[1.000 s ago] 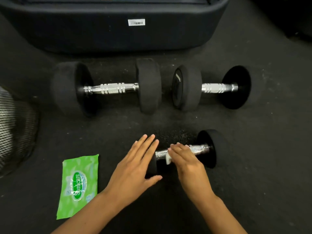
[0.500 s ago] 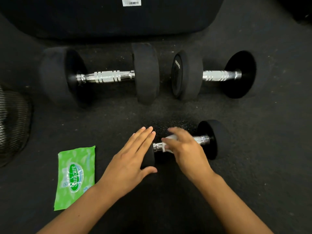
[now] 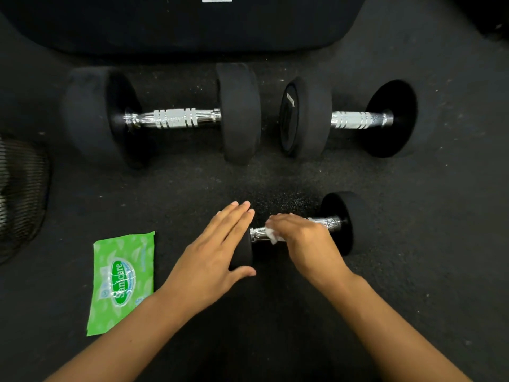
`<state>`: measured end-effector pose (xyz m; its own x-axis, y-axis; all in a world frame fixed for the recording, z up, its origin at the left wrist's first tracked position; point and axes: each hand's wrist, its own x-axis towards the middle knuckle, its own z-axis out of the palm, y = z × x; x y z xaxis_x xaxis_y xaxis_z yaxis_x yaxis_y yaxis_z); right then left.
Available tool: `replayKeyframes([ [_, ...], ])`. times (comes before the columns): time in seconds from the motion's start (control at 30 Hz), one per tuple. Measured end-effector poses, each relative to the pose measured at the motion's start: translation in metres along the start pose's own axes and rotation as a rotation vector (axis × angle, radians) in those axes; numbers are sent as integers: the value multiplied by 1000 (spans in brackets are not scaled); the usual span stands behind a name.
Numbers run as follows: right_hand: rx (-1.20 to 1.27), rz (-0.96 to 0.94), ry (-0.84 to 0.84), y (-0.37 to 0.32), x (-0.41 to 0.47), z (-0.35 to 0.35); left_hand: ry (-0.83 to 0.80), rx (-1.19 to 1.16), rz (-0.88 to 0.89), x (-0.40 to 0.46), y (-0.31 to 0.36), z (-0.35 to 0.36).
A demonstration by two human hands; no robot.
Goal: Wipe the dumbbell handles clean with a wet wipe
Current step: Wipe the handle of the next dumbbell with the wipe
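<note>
A small black dumbbell (image 3: 340, 221) lies on the dark floor in front of me, its chrome handle (image 3: 329, 222) partly showing. My right hand (image 3: 303, 241) is closed over the handle, pressing a white wet wipe (image 3: 272, 236) around it. My left hand (image 3: 212, 260) lies flat, fingers straight, on the dumbbell's left weight, which it mostly hides. Farther back lie a large dumbbell (image 3: 165, 117) on the left and a medium dumbbell (image 3: 349, 119) on the right, both with bare chrome handles.
A green wet-wipe pack (image 3: 122, 279) lies flat on the floor left of my left arm. A black mesh object (image 3: 19, 197) stands at the left edge. A large dark padded object (image 3: 179, 20) spans the far side behind the dumbbells.
My right hand has rolled over the handle with the wipe, from its near side to its top. The camera has tipped down slightly. My left hand stays on the left weight.
</note>
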<state>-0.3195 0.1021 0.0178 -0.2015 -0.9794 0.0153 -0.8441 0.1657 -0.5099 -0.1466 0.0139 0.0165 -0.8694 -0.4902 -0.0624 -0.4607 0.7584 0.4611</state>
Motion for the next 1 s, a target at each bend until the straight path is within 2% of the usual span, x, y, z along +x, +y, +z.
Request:
replayKeyframes([
  [0.1,-1,80,-81,-9,17,-1,20,11,4,1,1,1],
  [0.23,29,21,-163,-13,14,5,-3,-9,0,1,1,-2],
  [0.33,-14,111,-160,-10,27,-1,6,-16,9,2,2,-3],
  [0.47,-79,69,-204,-24,25,1,-1,-17,3,2,1,-3],
  [0.6,-121,133,-230,-20,36,-7,15,15,11,1,1,-1],
  [0.8,-61,137,-229,-22,28,-7,-3,-4,3,1,0,-2],
  [0.87,-121,144,-223,-21,35,-3,3,-3,9,2,0,-2],
  [0.93,-188,91,-189,-28,31,6,-4,-25,14,4,0,-4],
  [1.0,-127,-19,-124,-26,16,6,-6,-43,14,4,-1,-4],
])
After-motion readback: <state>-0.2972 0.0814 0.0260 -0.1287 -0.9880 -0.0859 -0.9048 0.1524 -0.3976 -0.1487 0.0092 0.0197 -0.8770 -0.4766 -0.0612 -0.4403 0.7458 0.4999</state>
